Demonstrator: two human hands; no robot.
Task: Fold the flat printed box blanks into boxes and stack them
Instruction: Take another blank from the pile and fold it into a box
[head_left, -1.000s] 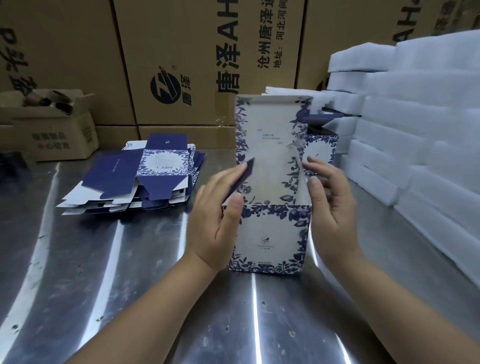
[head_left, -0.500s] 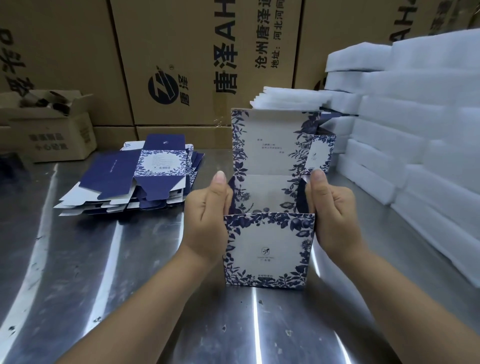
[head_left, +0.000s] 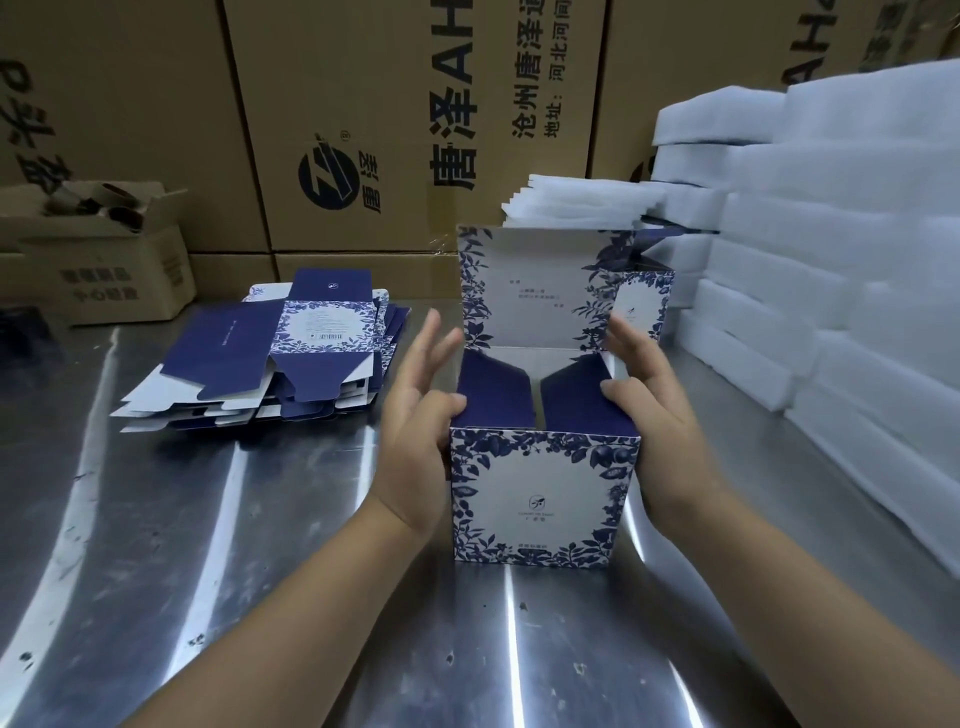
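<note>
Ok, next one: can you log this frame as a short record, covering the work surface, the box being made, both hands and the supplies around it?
surface: metal table
box in work: printed box, standing upright
lid: lid raised, not closed
flaps: left flap and right flap folded inward
left hand: left hand, thumb presses the left flap, fingers straight
right hand: right hand, thumb presses the right flap, fingers along the box wall
supply: flat blanks piled left of the box
behind: another folded box
surroundings: foam sheets at right, cartons at back

Box (head_left: 540, 499) on table (head_left: 208, 571) between hands, flat blanks (head_left: 270, 364) left, foam stacks (head_left: 857, 260) right.
</note>
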